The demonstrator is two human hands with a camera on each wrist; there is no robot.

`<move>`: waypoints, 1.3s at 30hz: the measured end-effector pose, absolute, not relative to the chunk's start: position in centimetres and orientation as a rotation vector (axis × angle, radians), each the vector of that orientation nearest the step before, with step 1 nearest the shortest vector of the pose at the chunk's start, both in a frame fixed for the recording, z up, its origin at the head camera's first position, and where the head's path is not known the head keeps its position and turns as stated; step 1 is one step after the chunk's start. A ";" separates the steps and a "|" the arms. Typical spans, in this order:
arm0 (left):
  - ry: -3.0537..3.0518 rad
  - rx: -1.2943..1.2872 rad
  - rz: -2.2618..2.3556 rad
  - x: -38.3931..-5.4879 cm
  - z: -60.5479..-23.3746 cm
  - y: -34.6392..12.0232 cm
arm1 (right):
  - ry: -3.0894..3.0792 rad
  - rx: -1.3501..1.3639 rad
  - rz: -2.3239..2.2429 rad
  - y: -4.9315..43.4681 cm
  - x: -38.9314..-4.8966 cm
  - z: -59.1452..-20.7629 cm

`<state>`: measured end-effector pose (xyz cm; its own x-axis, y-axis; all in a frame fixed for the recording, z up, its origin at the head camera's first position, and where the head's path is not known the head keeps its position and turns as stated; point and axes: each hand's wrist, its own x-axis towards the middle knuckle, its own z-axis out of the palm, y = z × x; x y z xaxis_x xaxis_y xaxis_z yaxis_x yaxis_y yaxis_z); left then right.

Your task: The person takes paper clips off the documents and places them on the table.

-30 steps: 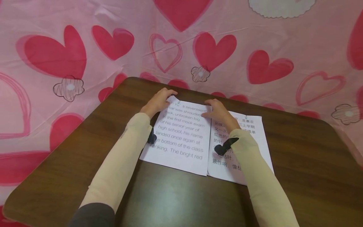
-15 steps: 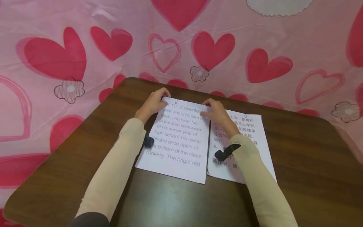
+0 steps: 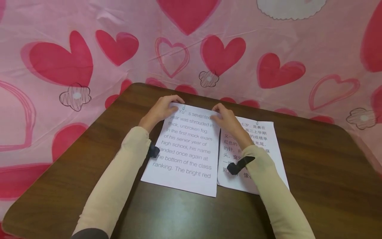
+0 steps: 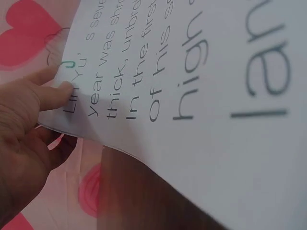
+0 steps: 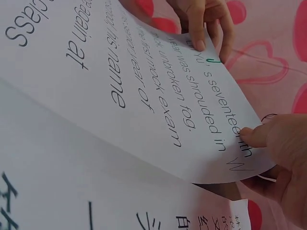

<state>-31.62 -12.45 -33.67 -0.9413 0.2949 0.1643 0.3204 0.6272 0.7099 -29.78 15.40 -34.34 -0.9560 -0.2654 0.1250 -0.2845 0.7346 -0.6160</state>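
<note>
English page (image 3: 188, 146) came nearer me, Chinese page (image 3: 270, 136) stayed put

Within a second, the English page's near edge had come toward me, past the Chinese page's near left corner. Both top corners were clamped: left grip (image 3: 161, 108) with the thumb on the print and fingers behind, right grip (image 3: 228, 119) pinching the same way. The wrist views showed the page bowed, its top end seemingly raised. It lay left of the Chinese page, whose near part looked flat. I couldn't tell whether I held one sheet or several.

I judged a crease the likeliest trouble, if my thumbs pressed unevenly or pulled against each other. The green clip (image 3: 183, 107) sat on the top edge, nearer my left grip; a brush from my fingers could have knocked it loose and let any leaves beneath slip. My right sleeve (image 3: 271, 186) crossed the Chinese page and might have dragged it askew.

The surface (image 3: 89, 149) was dark wood with rounded far corners, with a pale glare before me. Behind it hung pink cloth (image 3: 167, 20), wrinkled in places and printed with red hearts and sketched flowers.
</note>
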 end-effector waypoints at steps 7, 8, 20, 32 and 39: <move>-2.756 -0.577 -1.263 -31.5 -33.6 -12.6 | -2.842 0.464 1.083 15.0 -29.4 -34.6; -2.747 -0.587 -1.266 -31.5 -33.6 -12.6 | -2.837 0.457 1.095 15.1 -29.4 -34.6; -2.745 -0.616 -1.284 -31.5 -33.0 -12.4 | -2.752 0.364 1.277 15.1 -29.5 -34.8; -2.698 -0.623 -1.324 -31.7 -32.9 -12.7 | -2.602 0.244 1.523 14.5 -29.7 -35.1; -2.667 -0.658 -1.352 -31.7 -32.7 -12.6 | -2.497 0.117 1.700 14.3 -29.8 -35.1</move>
<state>-31.72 -12.64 -32.66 -0.9046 0.3383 0.2593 0.4092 0.5186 0.7507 -29.78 14.30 -35.07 -0.9900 0.0028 0.1409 -0.1300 0.3666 -0.9212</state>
